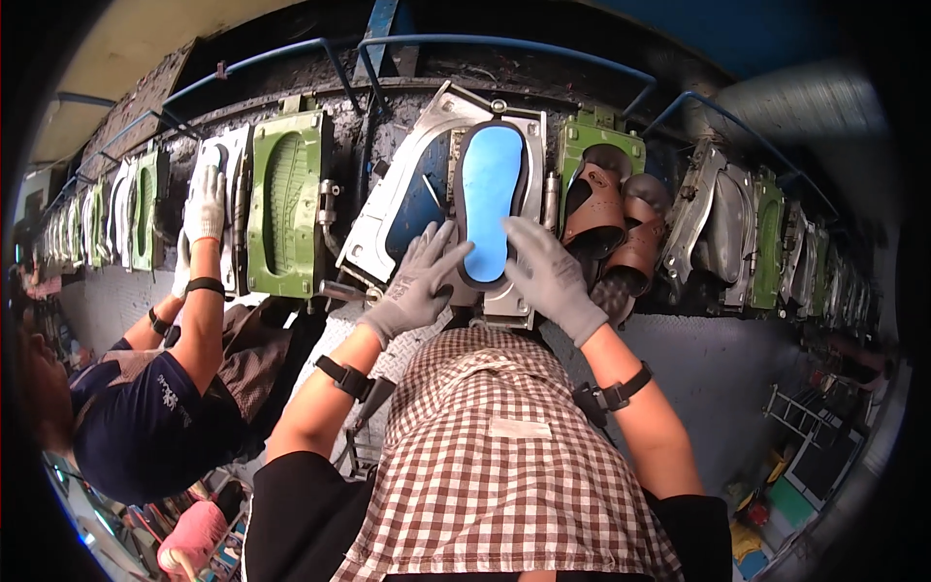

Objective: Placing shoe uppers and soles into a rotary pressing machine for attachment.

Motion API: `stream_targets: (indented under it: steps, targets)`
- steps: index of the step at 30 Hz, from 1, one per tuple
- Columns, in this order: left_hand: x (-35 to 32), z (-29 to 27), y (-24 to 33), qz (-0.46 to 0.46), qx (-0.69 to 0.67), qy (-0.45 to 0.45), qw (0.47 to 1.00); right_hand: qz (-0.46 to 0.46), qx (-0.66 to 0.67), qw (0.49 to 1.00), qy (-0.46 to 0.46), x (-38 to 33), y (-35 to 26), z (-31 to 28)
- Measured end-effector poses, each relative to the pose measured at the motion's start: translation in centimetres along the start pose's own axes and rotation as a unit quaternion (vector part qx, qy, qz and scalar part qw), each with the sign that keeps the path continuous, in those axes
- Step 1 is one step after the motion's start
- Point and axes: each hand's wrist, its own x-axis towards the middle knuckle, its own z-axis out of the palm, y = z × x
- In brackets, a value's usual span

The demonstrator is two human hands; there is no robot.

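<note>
From the head camera, looking down, we see our two gloved hands raised to a blue sole-shaped insert (490, 199) that sits inside a dark oval rim in an open metal mould (438, 184) straight ahead of us. Our left hand (419, 281), in a grey knit glove, lies flat with fingers spread wide, its fingertips touching the lower left edge of the insert. Our right hand (553, 276), gloved the same way, also rests open and spread, fingers pressed against the lower right edge; neither hand grips anything. Both forearms carry black wrist straps, and a brown and white checked apron (504, 456) fills the lower middle of the view. Just right of the mould, a green mould (599, 145) holds brown sandals (613, 218) stacked against it. To the left stands another green mould (284, 199), open and showing a ribbed sole cavity. Further left a co-worker in a dark shirt reaches up, one white-gloved hand (204, 204) on a pale mould plate (231, 155). More moulds curve away along both sides of the line.
</note>
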Motion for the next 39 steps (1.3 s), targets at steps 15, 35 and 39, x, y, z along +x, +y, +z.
stream_targets:
  steps: [15, 35, 39]
  targets:
    - [5.0, 9.8, 1.6, -0.098, -0.668, 0.37, 0.638, -0.038, 0.213, 0.95, 0.224, 1.2, 1.0, 8.7]
    - [2.9, 7.1, 10.9, -0.152, -0.145, 0.397, 0.894, -0.189, 0.056, 0.96, 0.197, -7.3, 4.1, -6.7]
    - [11.4, 7.0, 16.3, -0.141, -0.128, 0.28, 0.941, 0.062, -0.099, 0.965, 0.235, -10.7, 11.7, -9.9]
